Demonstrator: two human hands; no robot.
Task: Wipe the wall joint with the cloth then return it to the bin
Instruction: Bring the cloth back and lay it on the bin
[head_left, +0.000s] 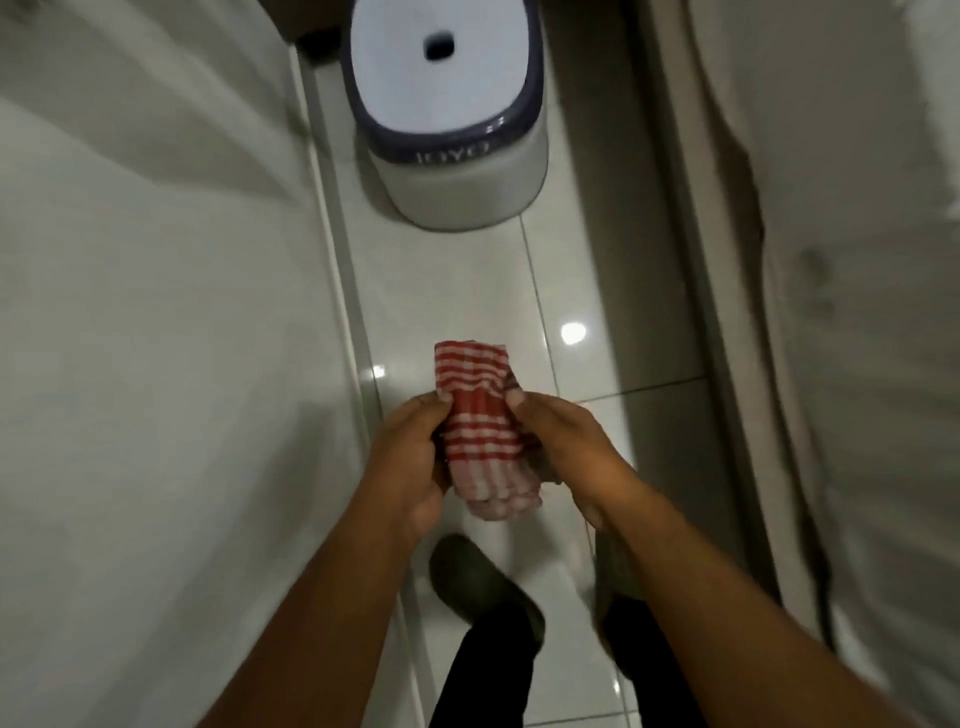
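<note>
Short of the bin (457, 171), over the glossy floor tiles (467, 306), both hands hold the red-and-white checked cloth (480, 431); left hand (415, 457) clenched on its left edge, right hand (561, 441) pinching its right edge, the cloth bunched between them; its long axis runs toward the bin and away from the body. The bin stands straight ahead of the cloth, well apart, lid (441, 62) shut with a small dark slot (439, 47) in it; both hands look about equally near. The white wall (156, 312) and its vertical joint (332, 260) lie just left of the bin and cloth, so the left hand is nearer the joint. Hidden: far side of the bin cut off at the frame top; cloth underside; whole frame motion-blurred; right-side surface (857, 260) hard to read; whether the wiping is done, cannot tell.
</note>
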